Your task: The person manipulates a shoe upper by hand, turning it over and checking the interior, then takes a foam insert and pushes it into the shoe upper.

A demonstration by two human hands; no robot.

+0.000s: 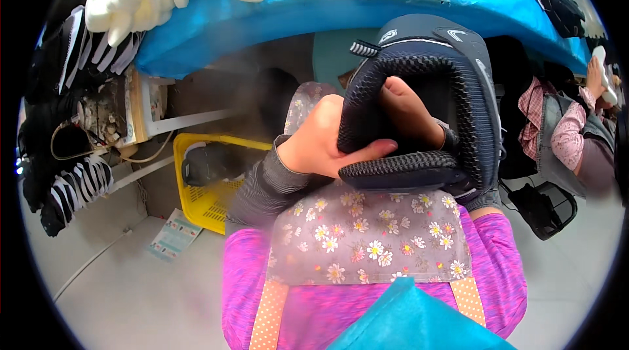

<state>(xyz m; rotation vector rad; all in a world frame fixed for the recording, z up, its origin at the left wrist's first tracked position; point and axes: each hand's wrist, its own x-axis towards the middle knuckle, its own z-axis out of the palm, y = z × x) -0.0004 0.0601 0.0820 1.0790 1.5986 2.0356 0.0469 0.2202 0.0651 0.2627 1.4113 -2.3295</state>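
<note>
Blue-covered bench [288,12] beyond. At left, yellow basket [188,202] low down, probably placed for easy reach. Left hand [321,137] gripping padded collar [406,168] of dark shoe [466,101], likely steadying it over floral apron [373,238]. Right hand [413,114] inside shoe, fingers partly hidden, grip impossible to judge. Count: one basket, one held shoe, two hands.

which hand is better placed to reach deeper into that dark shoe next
Probably the right hand: it shows within the opening of the dark shoe, while the left hand grips the shoe's left edge.
</note>
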